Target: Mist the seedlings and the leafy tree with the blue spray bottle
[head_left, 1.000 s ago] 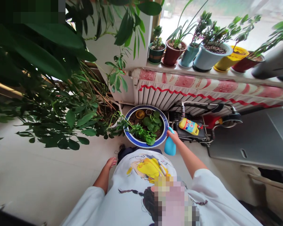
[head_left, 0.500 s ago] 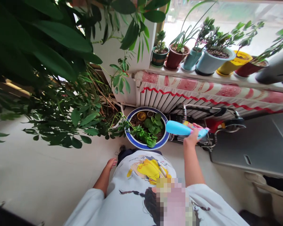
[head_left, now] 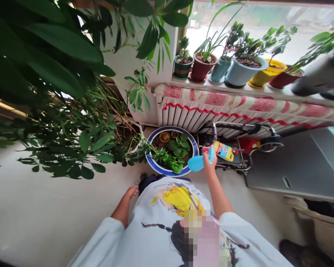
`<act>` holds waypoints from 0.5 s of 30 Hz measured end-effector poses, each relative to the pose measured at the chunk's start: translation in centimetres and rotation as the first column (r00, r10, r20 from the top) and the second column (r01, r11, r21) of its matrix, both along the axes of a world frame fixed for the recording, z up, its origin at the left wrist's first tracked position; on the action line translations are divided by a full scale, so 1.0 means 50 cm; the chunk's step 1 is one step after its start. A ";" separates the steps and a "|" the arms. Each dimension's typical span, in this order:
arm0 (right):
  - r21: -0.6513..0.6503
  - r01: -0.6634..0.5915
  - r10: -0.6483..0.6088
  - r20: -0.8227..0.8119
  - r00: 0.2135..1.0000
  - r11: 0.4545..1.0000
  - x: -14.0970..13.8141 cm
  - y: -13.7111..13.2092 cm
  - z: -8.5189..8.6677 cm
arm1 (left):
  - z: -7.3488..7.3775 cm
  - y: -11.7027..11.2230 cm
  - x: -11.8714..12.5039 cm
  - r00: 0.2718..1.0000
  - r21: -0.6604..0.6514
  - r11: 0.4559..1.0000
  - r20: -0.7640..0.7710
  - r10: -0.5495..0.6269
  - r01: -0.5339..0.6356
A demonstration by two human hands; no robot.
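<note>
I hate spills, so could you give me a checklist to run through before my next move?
1. Bottle in hand: ok, gripped by the right hand.
2. Bottle upright: not ok, tilted with its base toward the basin.
3. Bottle clear of the basin's rim: cannot tell; they overlap in this view.
4. Liquid level in the bottle: cannot tell.
5. Left hand free: ok, nothing visible in it.
6. Yellow jug upright: not ok, lying on its side.
</note>
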State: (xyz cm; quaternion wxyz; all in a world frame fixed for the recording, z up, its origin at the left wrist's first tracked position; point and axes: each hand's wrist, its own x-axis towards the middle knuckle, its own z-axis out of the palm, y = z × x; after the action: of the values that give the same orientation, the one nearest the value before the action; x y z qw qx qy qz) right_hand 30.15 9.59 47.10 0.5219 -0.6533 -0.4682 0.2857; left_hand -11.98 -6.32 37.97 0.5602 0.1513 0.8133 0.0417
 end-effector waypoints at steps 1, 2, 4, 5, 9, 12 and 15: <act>-0.015 -0.013 0.013 0.023 1.000 1.000 0.001 0.001 -0.004 | -0.003 0.006 -0.001 1.000 0.017 1.000 0.007 -0.004 0.004; -0.035 -0.036 0.038 0.042 0.998 0.999 0.002 0.003 -0.007 | -0.004 0.012 0.000 1.000 0.033 0.999 0.010 -0.009 0.009; -0.090 -0.098 0.104 0.069 0.992 0.991 0.003 0.006 -0.015 | -0.003 0.019 0.004 1.000 0.054 0.998 0.007 -0.024 0.023; -0.124 -0.127 0.137 0.078 0.987 0.984 0.002 0.005 -0.022 | 0.000 0.020 0.007 1.000 0.058 0.998 0.000 -0.031 0.031; -0.259 -0.174 0.206 0.101 0.973 0.950 -0.005 -0.011 -0.067 | 0.016 0.017 0.015 0.998 0.073 0.996 -0.020 -0.054 0.055; -0.359 -0.160 0.205 0.090 0.975 0.919 -0.004 -0.028 -0.111 | 0.028 0.013 0.015 0.997 0.068 0.995 -0.036 -0.065 0.067; -0.452 -0.179 0.219 0.036 0.975 0.874 0.008 -0.034 -0.149 | 0.039 0.003 0.014 0.995 0.044 0.995 -0.062 -0.081 0.084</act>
State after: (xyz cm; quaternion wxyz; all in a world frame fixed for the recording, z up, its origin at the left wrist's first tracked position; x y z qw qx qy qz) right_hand 30.54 7.91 39.66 0.3053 -0.7154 -0.4771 0.4091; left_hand -11.27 -6.18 39.91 0.5331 0.1992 0.8216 0.0330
